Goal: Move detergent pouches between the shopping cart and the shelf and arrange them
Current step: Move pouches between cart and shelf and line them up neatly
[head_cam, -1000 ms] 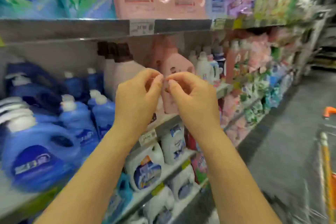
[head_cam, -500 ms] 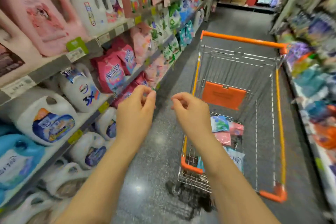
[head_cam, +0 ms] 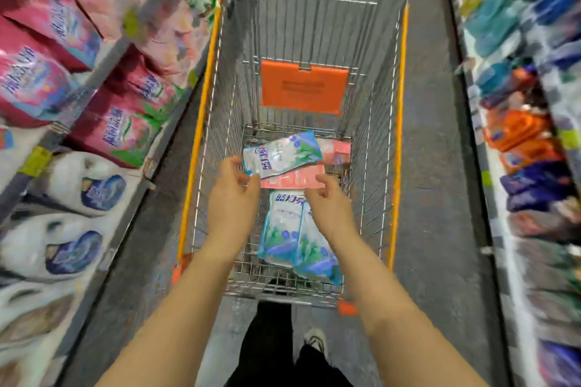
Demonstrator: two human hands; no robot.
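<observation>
Loosely curled, left hand [head_cam: 234,198] and right hand [head_cam: 331,203] hover over cart [head_cam: 398,104] in aisle [head_cam: 440,166].

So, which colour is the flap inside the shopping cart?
Orange; the flap shows best in the head view.

I see a silver wire shopping cart [head_cam: 371,122] with orange rails and an orange flap [head_cam: 303,88]. Inside, the top pouch [head_cam: 283,152] is white and teal with blue dots and green leaves, and the pouch under it [head_cam: 295,179] is pale pink. The shelf bags [head_cam: 125,132] are magenta, and the jugs [head_cam: 78,182] are white with blue labels.
</observation>
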